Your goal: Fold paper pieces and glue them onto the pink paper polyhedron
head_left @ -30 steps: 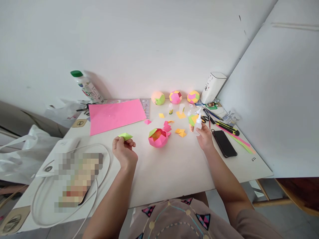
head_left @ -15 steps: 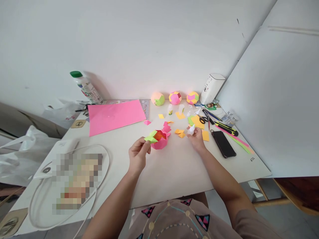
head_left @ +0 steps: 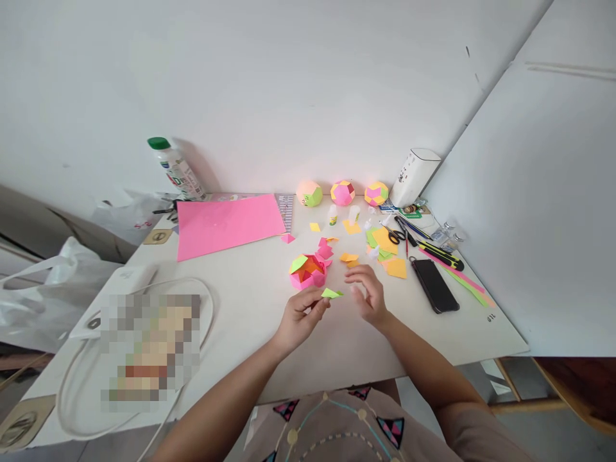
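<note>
1. Closer together than in the earlier frame, the left hand (head_left: 299, 319) had drawn the green piece (head_left: 331, 293) off the open ball (head_left: 308, 278), and the right hand (head_left: 369, 296) had parted from the white bottle (head_left: 374, 252).
2. From my remote seat I saw the left pinching that green piece between thumb and fingers; the right was empty, its fingers curved and apart, just beside it.
3. On the table (head_left: 231, 321), the open ball sat just beyond the left hand, pink sides joined, top gaping.
4. Three closed balls (head_left: 342, 192) by the wall (head_left: 289, 96) looked finished to me.
5. Still left, I judged: that opening. Orange pieces (head_left: 349, 258) lay loose nearby; glue on the green piece I couldn't make out.
</note>
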Demonstrator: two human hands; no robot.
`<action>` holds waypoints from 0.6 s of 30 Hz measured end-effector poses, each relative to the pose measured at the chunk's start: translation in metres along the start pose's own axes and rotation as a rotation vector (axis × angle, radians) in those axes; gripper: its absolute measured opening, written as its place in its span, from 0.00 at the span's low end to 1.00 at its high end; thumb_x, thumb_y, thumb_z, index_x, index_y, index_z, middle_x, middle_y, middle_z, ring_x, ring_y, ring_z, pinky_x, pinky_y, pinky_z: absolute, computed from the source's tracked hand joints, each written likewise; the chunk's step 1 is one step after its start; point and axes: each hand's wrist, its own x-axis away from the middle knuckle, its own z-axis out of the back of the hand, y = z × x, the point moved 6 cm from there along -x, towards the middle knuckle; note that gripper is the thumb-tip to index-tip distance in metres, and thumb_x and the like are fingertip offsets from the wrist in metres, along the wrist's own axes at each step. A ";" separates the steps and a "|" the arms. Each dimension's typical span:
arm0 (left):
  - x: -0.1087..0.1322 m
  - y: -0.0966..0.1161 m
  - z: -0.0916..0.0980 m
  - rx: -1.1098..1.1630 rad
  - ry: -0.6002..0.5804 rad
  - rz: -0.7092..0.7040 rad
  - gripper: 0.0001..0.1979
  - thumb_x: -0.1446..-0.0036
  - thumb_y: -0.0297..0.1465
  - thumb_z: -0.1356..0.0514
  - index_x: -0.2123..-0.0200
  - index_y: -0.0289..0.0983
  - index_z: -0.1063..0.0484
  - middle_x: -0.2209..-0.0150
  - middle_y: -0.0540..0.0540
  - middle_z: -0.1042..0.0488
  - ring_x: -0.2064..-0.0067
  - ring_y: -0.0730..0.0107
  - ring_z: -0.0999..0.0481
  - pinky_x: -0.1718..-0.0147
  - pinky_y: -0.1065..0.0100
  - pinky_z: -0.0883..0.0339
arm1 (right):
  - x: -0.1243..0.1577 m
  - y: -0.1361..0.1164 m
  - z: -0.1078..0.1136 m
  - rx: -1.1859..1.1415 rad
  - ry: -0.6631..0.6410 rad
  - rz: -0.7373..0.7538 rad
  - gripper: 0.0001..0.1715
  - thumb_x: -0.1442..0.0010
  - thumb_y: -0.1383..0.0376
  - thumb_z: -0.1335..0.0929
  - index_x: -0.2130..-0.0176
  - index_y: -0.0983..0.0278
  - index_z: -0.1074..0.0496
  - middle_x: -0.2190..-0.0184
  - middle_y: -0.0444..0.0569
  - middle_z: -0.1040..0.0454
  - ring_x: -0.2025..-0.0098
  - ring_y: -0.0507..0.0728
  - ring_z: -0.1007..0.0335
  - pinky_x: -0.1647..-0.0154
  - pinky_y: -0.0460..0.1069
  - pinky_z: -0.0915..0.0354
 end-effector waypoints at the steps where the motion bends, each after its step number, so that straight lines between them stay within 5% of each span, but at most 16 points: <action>1: 0.000 -0.002 0.000 -0.021 0.001 0.007 0.12 0.41 0.37 0.43 0.69 0.36 0.25 0.74 0.49 0.31 0.78 0.78 0.36 0.79 0.73 0.40 | 0.001 -0.004 -0.006 -0.029 -0.045 0.008 0.06 0.41 0.65 0.36 0.64 0.62 0.29 0.64 0.54 0.28 0.59 0.60 0.30 0.57 0.58 0.32; 14: 0.000 0.000 -0.007 -0.115 -0.041 -0.048 0.10 0.39 0.33 0.45 0.68 0.36 0.25 0.74 0.50 0.31 0.77 0.78 0.36 0.79 0.74 0.41 | 0.000 -0.009 -0.013 -0.205 -0.126 0.000 0.02 0.43 0.67 0.32 0.67 0.60 0.27 0.66 0.50 0.27 0.62 0.57 0.31 0.60 0.55 0.32; 16: 0.003 0.003 -0.003 -0.196 0.018 -0.127 0.08 0.40 0.31 0.45 0.65 0.37 0.25 0.74 0.50 0.32 0.76 0.77 0.35 0.78 0.73 0.40 | 0.001 -0.005 -0.014 -0.231 -0.132 -0.049 0.02 0.42 0.66 0.32 0.67 0.60 0.27 0.67 0.50 0.27 0.62 0.57 0.31 0.59 0.56 0.32; 18: 0.006 0.008 0.012 -0.299 0.212 -0.228 0.08 0.40 0.29 0.44 0.60 0.39 0.25 0.74 0.52 0.35 0.74 0.76 0.36 0.74 0.72 0.38 | 0.003 0.003 -0.013 -0.271 -0.118 -0.151 0.03 0.41 0.65 0.33 0.67 0.60 0.28 0.66 0.50 0.27 0.60 0.58 0.30 0.56 0.56 0.33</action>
